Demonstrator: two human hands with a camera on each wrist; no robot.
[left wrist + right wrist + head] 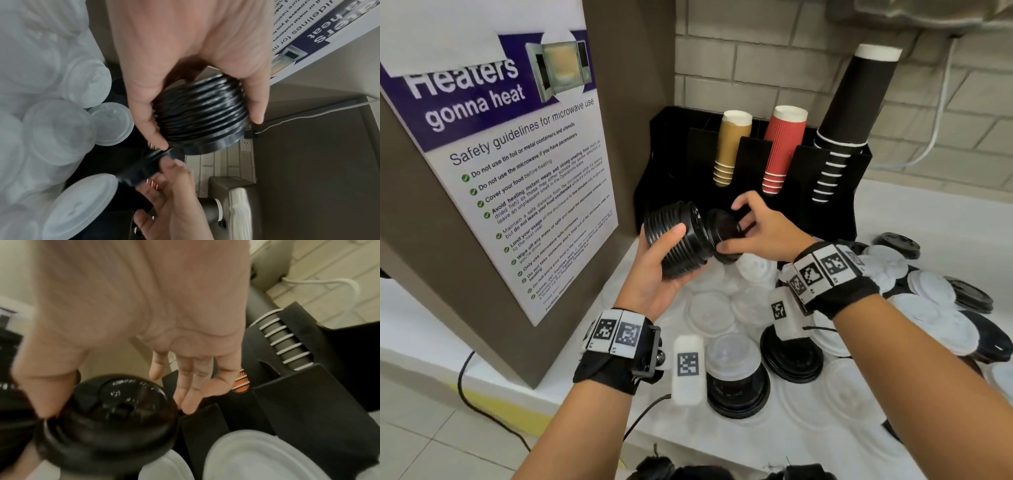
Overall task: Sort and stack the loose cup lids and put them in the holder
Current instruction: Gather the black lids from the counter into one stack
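My left hand (671, 246) grips a sideways stack of black lids (674, 240), thumb on top and fingers beneath; the left wrist view shows the ribbed stack (201, 116) wrapped by that hand (209, 129). My right hand (729, 228) holds a single black lid (722, 229) against the stack's right end, thumb under its rim and fingers spread behind it. The right wrist view shows the thumb on that lid (115, 410) with the fingers (189, 395) nearly straight. Just behind stands the black holder (825, 212).
The holder's slots carry brown cups (731, 147), red cups (784, 147) and tall black cups (849, 113). Several loose white lids (712, 311) and black lids (791, 356) cover the counter below and right. A clear dome lid (736, 359) sits near me. A postered panel (517, 171) walls the left.
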